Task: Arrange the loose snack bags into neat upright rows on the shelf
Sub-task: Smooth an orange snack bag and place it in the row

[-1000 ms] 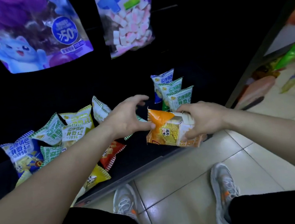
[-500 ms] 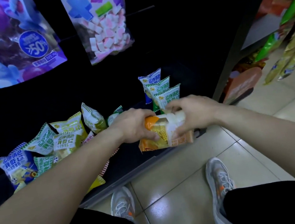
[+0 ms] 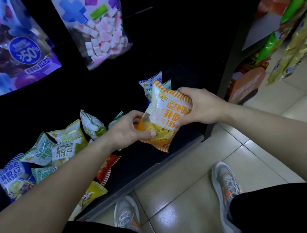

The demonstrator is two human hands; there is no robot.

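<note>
Both hands meet at the centre of the head view and share one load. The left hand (image 3: 126, 129) curls its fingers round the lower left corner of an orange-and-white crinkly plastic snack bag (image 3: 166, 114), thumb pressed on the front. The right hand (image 3: 200, 107) grips the bag's upper right edge, fingers wrapped behind it. The bag is tilted, its printed face towards the camera, and it is held above the front right part of the dark bottom shelf (image 3: 144, 157).

Just behind the held bag, a short upright row of blue-and-green striped snack bags (image 3: 150, 83) stands on the shelf, largely hidden by the bag. At centre left, a loose heap of green-and-white snack bags (image 3: 62, 147) lies at mixed angles. A blue-trimmed bag (image 3: 13, 179) sits at the far left of that heap. A red striped bag (image 3: 106, 168) and a yellow bag (image 3: 92, 192) lie near the shelf's front edge, partly under the left forearm.

In the upper left hangs a large purple glossy bag with a cartoon cat (image 3: 1, 49). Beside it, at top centre, hangs a clear bag of pink-and-white cubes (image 3: 98, 25).

Along the bottom, pale glossy floor tiles (image 3: 180, 201) show two grey trainers (image 3: 226, 185). At the right edge, a neighbouring rack of orange, green and gold packets (image 3: 302, 16) is blurred.
</note>
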